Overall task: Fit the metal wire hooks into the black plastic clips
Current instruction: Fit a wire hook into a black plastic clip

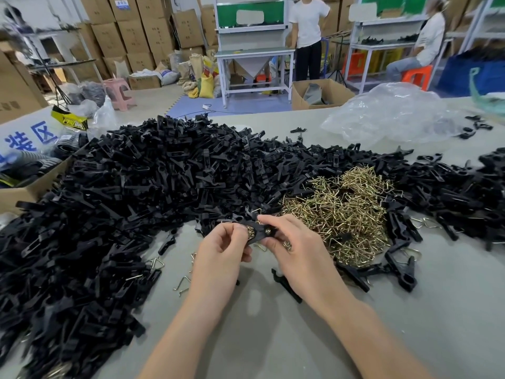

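Observation:
Both hands meet over the grey table (pixel 273 337) just in front of the piles. My left hand (pixel 221 250) has its fingers curled round several brass wire hooks and one end of a black plastic clip (pixel 257 231). My right hand (pixel 289 247) pinches the other end of that same clip between thumb and forefinger. A heap of brass-coloured wire hooks (pixel 338 212) lies right of my hands. A very large pile of black clips (pixel 131 192) spreads across the left and far side.
Loose hooks (pixel 183 283) and single clips (pixel 287 285) lie near my wrists. Clips with wire fitted (pixel 401 269) lie at right. A crumpled clear plastic bag (pixel 393 113) sits far right, an open carton (pixel 30 187) at the left edge. Two people are at benches behind.

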The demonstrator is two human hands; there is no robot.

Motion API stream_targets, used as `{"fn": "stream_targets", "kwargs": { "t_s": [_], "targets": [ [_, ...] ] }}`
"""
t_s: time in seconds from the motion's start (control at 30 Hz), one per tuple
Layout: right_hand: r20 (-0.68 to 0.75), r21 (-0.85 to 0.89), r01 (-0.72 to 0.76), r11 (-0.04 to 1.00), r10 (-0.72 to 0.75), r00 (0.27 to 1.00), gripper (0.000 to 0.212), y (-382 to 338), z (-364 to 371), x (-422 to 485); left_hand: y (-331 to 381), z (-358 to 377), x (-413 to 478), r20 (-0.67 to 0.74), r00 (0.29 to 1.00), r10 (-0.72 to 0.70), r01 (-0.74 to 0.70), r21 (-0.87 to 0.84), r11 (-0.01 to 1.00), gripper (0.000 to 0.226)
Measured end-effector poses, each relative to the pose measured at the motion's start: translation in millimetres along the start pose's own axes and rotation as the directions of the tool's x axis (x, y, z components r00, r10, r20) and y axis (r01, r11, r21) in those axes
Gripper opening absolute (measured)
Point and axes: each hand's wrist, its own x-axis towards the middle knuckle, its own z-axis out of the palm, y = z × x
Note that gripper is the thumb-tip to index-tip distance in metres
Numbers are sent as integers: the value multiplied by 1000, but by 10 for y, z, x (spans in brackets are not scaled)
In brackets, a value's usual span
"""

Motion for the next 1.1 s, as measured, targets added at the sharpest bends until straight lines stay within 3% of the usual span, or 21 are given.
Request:
{"fn": "stream_targets", "kwargs": {
  "t_s": [0.2,0.3,0.47,0.53,0.63,0.77,1.1],
  "targets": [
    [-30,-13,37,999,-37,999,29,-18,-2,-19,3,50,-51,6,996,88,-88,151,985,30],
    [-25,-25,90,996,-91,996,29,-34,12,-38,32,71,-74,48,997,60,-64,78,995,35],
    [-78,26,191,981,-189,979,28,-87,63,-37,94,116,-91,270,958,-101,152,-174,973,63],
    [-79,-29,229,973,-231,970,30,-80,101,-27,94,143,-87,370,913,-169,287,-291,913,64],
    [-26,28,205,978,-204,979,31,-75,94,-18,97,101,-45,436,874,-215,388,-359,849,57],
    [31,19,198,980,-198,980,28,-79,86,-18,145,53,-21,454,857,-242,437,-395,808,41],
    [13,-89,271,958,-271,962,20,-62,124,-3,146,154,-28,364,883,-296,445,-448,776,41]
  ]
}}
